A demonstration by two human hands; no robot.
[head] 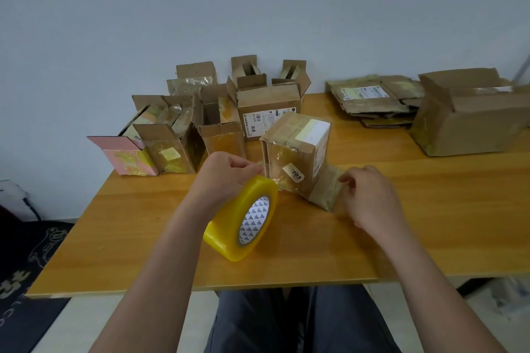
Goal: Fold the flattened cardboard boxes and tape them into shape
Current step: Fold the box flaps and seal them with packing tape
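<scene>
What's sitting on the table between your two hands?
In the head view, the small cardboard box with the 203 sticker stands between the left hand and right hand, beside the tape roll.

Glossy tape roll (243, 219), matt cardboard box (295, 152)

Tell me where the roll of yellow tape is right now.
In the head view the tape roll is low and centre-left over the wooden table, at the left hand and just left of the box with the 203 sticker.

Pale blue-grey wall (114, 8), wooden table (430, 223), dark patterned rug (25, 281)
</scene>
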